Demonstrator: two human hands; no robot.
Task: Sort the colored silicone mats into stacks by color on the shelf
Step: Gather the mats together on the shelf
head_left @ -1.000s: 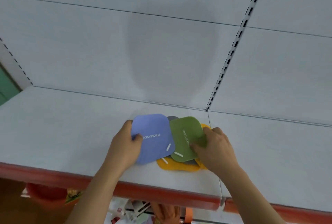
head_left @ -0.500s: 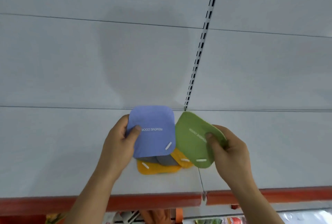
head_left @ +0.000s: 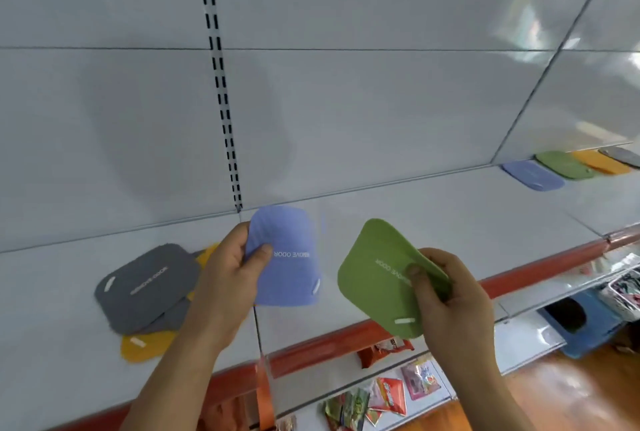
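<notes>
Now lifted off the mixed pile (head_left: 145,295), the blue rounded silicone mat (head_left: 287,257) sits pinched in the left hand (head_left: 228,278). Right hand (head_left: 446,295) grips the green silicone mat (head_left: 377,278). Both can go to the far-right stacks (head_left: 568,166).

White print "REMOVE ODOR", upside down, on blue mat (head_left: 287,257); same wording on green mat (head_left: 377,278) & grey mat (head_left: 145,285), partly thumb-covered on green. Snack packets (head_left: 388,392) below: print too blurry.

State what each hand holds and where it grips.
Left hand holds the blue mat by its left edge, thumb on top. Right hand pinches the green mat at its right edge, which curls.
</notes>
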